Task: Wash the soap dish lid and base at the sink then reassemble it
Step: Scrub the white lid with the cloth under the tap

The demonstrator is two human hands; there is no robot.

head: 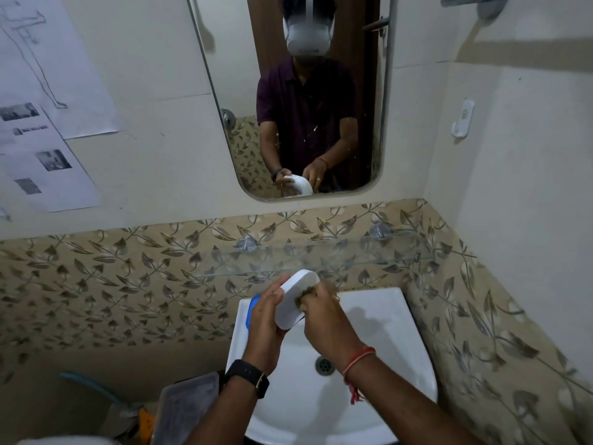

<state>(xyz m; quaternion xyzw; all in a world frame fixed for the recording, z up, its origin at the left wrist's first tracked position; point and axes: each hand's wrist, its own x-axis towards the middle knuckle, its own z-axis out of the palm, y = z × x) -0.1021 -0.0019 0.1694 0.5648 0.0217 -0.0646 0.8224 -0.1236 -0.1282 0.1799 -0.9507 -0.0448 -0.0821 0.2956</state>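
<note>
A white soap dish part (296, 298), whether lid or base cannot be told, is held tilted above the sink (414, 332) by the left hand (264, 319), which is closed around its left edge, probably so that its inner side is turned to the other hand. The right hand (324, 319) is clenched on a brownish scrubber (303, 298) pressed against the part. A blue piece (252, 311) is seen on the sink rim behind the left hand; it is possibly the other part.

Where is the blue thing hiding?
In the head view, the blue piece peeks out behind the left hand, on the sink's back left rim.
</note>
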